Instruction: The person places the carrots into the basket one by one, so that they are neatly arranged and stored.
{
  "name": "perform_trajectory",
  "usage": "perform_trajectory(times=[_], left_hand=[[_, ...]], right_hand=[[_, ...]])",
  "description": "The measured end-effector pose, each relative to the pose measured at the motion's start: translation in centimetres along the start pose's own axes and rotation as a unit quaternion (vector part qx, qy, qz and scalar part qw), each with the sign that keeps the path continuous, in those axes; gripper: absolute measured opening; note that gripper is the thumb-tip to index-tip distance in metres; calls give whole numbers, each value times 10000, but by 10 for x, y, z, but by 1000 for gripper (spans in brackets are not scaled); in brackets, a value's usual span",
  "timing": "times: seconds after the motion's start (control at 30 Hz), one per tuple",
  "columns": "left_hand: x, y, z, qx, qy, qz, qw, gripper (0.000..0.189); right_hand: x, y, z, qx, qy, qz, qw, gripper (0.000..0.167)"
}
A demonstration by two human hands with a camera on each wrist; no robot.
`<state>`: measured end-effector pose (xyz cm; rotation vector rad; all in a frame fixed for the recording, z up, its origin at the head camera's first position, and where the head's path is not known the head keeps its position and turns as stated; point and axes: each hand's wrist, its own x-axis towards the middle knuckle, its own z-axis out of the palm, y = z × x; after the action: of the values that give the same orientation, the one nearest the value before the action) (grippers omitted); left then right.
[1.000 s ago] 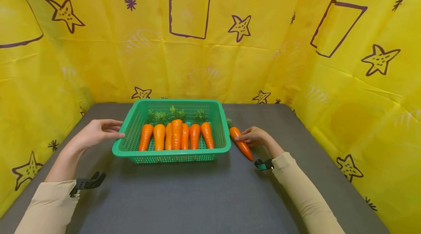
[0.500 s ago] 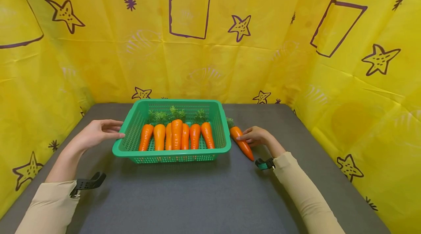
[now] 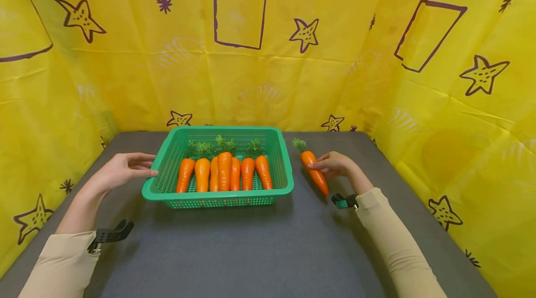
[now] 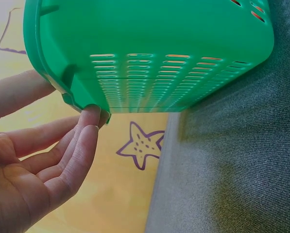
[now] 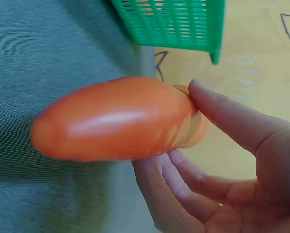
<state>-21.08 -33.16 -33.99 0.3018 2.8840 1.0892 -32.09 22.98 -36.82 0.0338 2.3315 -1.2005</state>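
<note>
My left hand (image 3: 122, 168) holds the left rim of a green perforated plastic basket (image 3: 224, 199). In the left wrist view its fingertips meet the basket's rim (image 4: 32, 34), with the thumb tip partly hidden behind it. Several orange carrots (image 3: 224, 172) with leafy green tops lie side by side inside, tops toward the back. Right of the basket, my right hand (image 3: 333, 164) pinches another carrot (image 3: 317, 178) between thumb and fingers. That carrot hangs tilted just above the table, its shadow beneath and its green top pointing back left. The right wrist view shows its rounded tip (image 5: 52, 133) up close.
A dark grey cloth-covered table (image 3: 234, 251) bears the basket. Yellow curtains (image 3: 268, 79) with purple drawings enclose the back and both sides. A black strap (image 3: 115, 232) is on the left wrist, another strap (image 3: 344, 201) on the right.
My right hand has raised the carrot off the table and moved it slightly right, away from the basket. The left hand and the basket have stayed in place.
</note>
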Motion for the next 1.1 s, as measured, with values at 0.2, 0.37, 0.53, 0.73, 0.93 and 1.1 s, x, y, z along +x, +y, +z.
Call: perform_trajectory(times=[0.2, 0.37, 0.53, 0.73, 0.93, 1.1], left_hand=[[0, 0, 0, 24, 17, -9, 10000, 66], [0, 0, -1, 16, 23, -22, 10000, 66], [1, 0, -1, 25, 33, 10, 10000, 66], [0, 0, -1, 41, 40, 27, 10000, 65], [-1, -1, 0, 24, 19, 21, 10000, 66], [-1, -2, 1, 37, 36, 36, 10000, 65]], right_hand=[[-5, -12, -11, 141, 20, -49, 9999, 66], [-8, -23, -19, 167, 32, -108, 9998, 65], [-11, -35, -24, 227, 11, -181, 9996, 64], [-12, -50, -23, 338, 13, -320, 9989, 62], [-13, -66, -15, 320, -21, -494, 9983, 64], [-11, -77, -9, 294, -47, -561, 9980, 62]])
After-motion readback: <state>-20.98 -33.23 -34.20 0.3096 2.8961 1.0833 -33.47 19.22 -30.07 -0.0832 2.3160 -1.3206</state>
